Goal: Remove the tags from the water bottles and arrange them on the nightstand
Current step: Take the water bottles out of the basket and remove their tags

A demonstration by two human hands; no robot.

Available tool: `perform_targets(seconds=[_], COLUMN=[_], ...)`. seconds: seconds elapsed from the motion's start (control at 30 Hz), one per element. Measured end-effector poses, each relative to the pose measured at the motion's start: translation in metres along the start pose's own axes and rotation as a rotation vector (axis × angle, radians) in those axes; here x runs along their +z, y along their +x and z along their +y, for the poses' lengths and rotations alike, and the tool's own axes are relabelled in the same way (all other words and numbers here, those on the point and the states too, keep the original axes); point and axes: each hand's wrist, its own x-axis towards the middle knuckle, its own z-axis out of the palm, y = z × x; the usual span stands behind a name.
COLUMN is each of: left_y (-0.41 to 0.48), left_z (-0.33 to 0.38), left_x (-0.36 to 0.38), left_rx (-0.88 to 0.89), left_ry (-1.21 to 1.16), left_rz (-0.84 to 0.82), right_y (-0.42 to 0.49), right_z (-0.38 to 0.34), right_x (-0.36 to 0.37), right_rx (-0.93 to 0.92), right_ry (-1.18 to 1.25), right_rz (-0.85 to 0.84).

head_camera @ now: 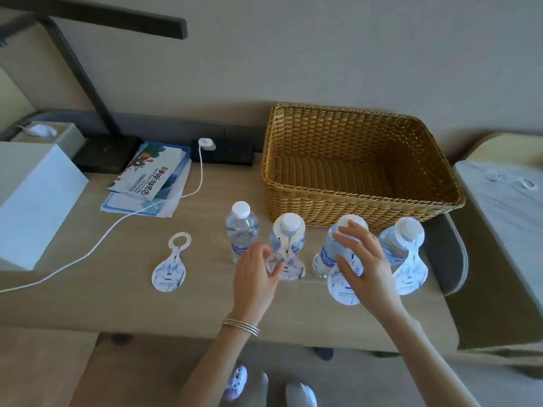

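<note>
Four clear plastic water bottles with white caps stand in a row on your pale wooden nightstand (147, 301), just near of the empty woven wicker basket (352, 207). The leftmost bottle (241, 230) is bare; its white-and-blue paper tag (170, 270) lies flat on the wood to its left, near the white charging cable (117, 227).

Your left hand (255, 277), with thin silver bangles (241, 326) at the wrist, pinches the lower lobe of the second tag (289, 264), which hangs from the neck of the second bottle (289, 227). Your right hand (363, 259) is spread, fingers apart, over the third bottle (326, 254) and its tag (342, 289); I cannot tell whether it grips. The fourth bottle (396, 242), far right, wears its tag (410, 274) too. A folded colourful brochure (150, 174) sits far left.
</note>
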Motion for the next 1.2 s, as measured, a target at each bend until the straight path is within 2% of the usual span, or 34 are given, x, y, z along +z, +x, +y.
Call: perform_targets(seconds=[0.13, 0.43, 0.67, 0.83, 0.97, 1.2], left_y=[-0.002, -0.008, -0.013, -0.013, -0.005, 0.024], left_z=[0.006, 0.045, 0.02, -0.034, -0.085, -0.168], left_x=[-0.006, -0.027, -0.067, -0.106, -0.123, -0.11], left_rx=[-0.13, -0.064, -0.16, -0.244, -0.292, -0.386], left_ry=[-0.211, -0.439, -0.546, -0.476, -0.378, -0.209], left_rz=[0.057, 0.217, 0.373, 0.447, 0.388, 0.289], right_y=[0.003, 0.015, 0.032, 0.046, 0.062, 0.081], right_z=[0.007, 0.022, -0.008, -0.052, -0.079, -0.1], right_x=[-0.002, -0.015, -0.006, 0.024, 0.057, 0.108], right_rx=[-0.047, -0.146, -0.214, -0.295, -0.299, -0.218], right_ry=[-0.032, -0.035, 0.029, 0.07, 0.091, 0.035], right_rz=[-0.023, -0.044, -0.012, -0.056, -0.069, -0.091])
